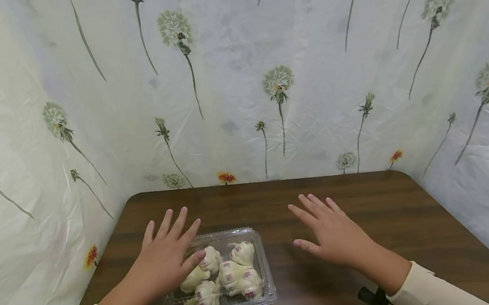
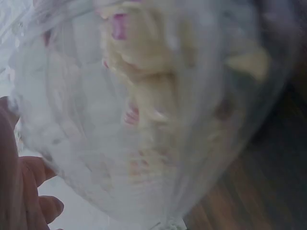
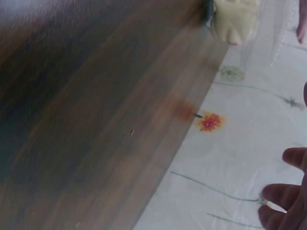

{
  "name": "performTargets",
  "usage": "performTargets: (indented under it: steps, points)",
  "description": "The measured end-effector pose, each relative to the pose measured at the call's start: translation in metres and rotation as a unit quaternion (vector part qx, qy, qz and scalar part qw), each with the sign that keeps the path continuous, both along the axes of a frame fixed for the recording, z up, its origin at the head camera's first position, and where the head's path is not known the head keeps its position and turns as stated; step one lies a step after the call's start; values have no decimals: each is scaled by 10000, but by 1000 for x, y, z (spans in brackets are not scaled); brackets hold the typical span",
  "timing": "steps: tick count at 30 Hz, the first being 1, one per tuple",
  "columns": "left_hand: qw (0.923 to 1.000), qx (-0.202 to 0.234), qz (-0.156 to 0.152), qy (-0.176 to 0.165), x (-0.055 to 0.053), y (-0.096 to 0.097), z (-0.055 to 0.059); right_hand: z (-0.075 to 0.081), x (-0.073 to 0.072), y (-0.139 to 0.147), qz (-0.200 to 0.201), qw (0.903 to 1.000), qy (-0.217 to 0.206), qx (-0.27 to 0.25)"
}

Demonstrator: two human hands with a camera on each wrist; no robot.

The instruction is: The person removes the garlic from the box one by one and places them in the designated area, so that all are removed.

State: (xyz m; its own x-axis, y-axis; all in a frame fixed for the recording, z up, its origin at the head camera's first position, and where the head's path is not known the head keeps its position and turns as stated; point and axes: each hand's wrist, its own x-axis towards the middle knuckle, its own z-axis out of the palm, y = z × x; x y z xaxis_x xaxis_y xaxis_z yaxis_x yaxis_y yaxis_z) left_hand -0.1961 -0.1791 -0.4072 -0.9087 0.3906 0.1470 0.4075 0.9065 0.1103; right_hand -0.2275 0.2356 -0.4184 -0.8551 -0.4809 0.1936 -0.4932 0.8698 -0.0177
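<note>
A clear plastic box (image 1: 267, 274) stands on the table, holding several whole garlic bulbs (image 1: 230, 273) with purple-marked labels or skin patches. My left hand (image 1: 162, 260) is over the box's left side with its fingers spread, and its thumb overlaps a bulb in the head view. The left wrist view is filled by the box's see-through wall (image 2: 72, 129), with blurred garlic (image 2: 153, 96) behind it. To the right of the box, my right hand (image 1: 335, 235) is held above the table, fingers apart, holding nothing. Part of the box with a garlic bulb (image 3: 235, 21) shows atop the right wrist view.
The dark brown wooden table (image 1: 294, 286) has rounded far corners. A pale plastic sheet (image 1: 228, 84) printed with dandelions hangs behind it and on both sides. Each wrist wears a black strap, such as the right strap (image 1: 373, 298).
</note>
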Motion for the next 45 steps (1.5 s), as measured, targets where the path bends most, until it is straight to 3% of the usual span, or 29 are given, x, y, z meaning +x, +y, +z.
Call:
performTargets:
  steps: [13,18,26,35,40,45]
  points:
    - [9951,839,297,-438,4,-21,-12,-16,7,-12,252,9989,-8,-398]
    - [9901,1248,429,-479,5,-33,-16,-22,12,-18,290,9977,-79,-604]
    - [9751,2060,662,-482,5,-48,-18,-27,19,-29,226,9933,-271,-1099]
    - [9673,2258,826,-811,10,-58,-26,-38,29,-38,289,9861,-666,-1494]
    - [9600,2379,958,-1127,15,-62,-34,-42,35,-43,415,9853,-717,-1492]
    - [9542,2544,992,-1219,13,-63,-39,-41,40,-46,573,9835,-761,-1535]
